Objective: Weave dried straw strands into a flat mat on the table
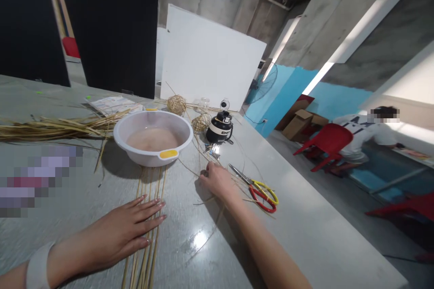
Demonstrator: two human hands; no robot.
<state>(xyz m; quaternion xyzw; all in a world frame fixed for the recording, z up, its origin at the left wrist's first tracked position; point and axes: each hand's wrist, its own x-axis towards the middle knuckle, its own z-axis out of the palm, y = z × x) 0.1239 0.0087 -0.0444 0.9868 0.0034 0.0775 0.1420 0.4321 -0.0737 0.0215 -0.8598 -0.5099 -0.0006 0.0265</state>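
Evidently narrow and dry-looking, the tan-yellow weaving strips (145,264) lie roughly parallel on the grey tabletop (312,221), running from the near edge of view up to the basin (139,156), which hides their far ends. They are slim and slightly uneven in spacing, with small gaps between them. The left hand (130,230) lies flat across them, fingers a little spread, a pale band (40,266) round its wrist. Well apart from it, the right hand (219,180) is curled low among thin loose strands; whether its fingertips pinch one, I cannot tell.

Just right of that hand lie scissors (252,184) with one yellow and one red handle loop, blades pointing away. The white basin holds cloudy, pinkish liquid and has yellow grips. Left of it, a thick bundle of strips (61,127) stretches sideways; beyond its right side sit two woven balls (176,104) and a black-and-white bottle (219,128).

The table's right edge slants from beyond the bottle to the lower right corner, leaving a broad stretch of surface beyond the scissors. A white board (210,54) and black panels (118,31) stand along the far side.

"EN" reads on the bottle's band, the rest unclear; dark lettering marks the shirt of a seated person (359,133), not fully legible.
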